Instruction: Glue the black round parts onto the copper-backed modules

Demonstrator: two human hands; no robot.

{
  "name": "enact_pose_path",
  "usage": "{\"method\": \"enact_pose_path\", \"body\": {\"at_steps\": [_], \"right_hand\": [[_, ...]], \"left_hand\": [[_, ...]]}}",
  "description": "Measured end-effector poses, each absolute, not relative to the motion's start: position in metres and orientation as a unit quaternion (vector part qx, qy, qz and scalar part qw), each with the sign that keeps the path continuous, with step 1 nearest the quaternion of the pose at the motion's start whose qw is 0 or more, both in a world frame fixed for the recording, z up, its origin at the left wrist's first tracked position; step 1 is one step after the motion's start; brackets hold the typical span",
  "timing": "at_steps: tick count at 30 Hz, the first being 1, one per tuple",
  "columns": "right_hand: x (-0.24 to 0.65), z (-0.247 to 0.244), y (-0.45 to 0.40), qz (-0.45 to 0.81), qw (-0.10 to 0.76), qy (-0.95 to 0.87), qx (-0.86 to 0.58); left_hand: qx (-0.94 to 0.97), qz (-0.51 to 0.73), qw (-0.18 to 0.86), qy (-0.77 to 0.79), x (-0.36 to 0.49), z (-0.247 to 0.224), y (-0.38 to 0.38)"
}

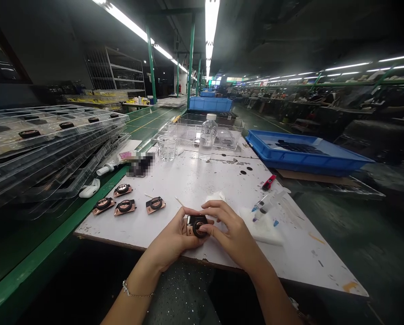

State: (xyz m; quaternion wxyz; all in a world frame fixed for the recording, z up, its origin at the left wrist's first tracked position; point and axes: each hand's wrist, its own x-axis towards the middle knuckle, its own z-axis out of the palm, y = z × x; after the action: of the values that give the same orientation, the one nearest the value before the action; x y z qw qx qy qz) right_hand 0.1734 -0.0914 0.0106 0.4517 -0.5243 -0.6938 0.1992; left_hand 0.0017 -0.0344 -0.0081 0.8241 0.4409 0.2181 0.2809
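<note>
A small camera-shaped piece point(190, 229), black and copper with a round black ring on its front, is between my two hands above the table's front edge. My left hand point(172, 234) grips it from the left, with the thumb below and a finger along its top. My right hand point(229, 225) has its thumb on the ring and its fingers curled over the top and right side. A cotton swab point(179, 201) shows just beyond my left hand. Similar camera-shaped pieces lie to the left; the nearest one point(155, 205) has another swab behind it.
On the white table point(188, 180) stand a glass mug point(167, 148) and a clear bottle point(206, 140). To the right lie a red cutter point(268, 182), blue-tipped tubes point(264, 203) and a white cloth point(267, 232). Stacked clear trays point(53, 153) rise at left; a blue bin point(310, 153) sits right.
</note>
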Motion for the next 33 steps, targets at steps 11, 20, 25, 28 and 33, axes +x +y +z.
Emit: {"method": "enact_pose_path", "body": {"at_steps": [11, 20, 25, 28, 33], "right_hand": [[0.152, -0.010, -0.105, 0.146, 0.537, -0.633, -0.538], [0.158, -0.011, -0.103, 0.205, 0.538, -0.621, -0.532], [0.161, -0.013, -0.108, 0.217, 0.566, -0.592, -0.531], [0.161, -0.014, -0.110, 0.196, 0.568, -0.591, -0.538], [0.158, -0.014, -0.108, 0.165, 0.552, -0.608, -0.546]], "left_hand": [[0.464, 0.267, 0.815, 0.223, -0.001, -0.012, -0.032], [0.464, 0.258, 0.815, 0.233, 0.000, -0.009, -0.032], [0.440, 0.261, 0.829, 0.226, 0.001, -0.010, -0.033], [0.441, 0.260, 0.830, 0.221, 0.000, -0.010, -0.033], [0.453, 0.254, 0.822, 0.234, -0.001, -0.010, -0.033]]}}
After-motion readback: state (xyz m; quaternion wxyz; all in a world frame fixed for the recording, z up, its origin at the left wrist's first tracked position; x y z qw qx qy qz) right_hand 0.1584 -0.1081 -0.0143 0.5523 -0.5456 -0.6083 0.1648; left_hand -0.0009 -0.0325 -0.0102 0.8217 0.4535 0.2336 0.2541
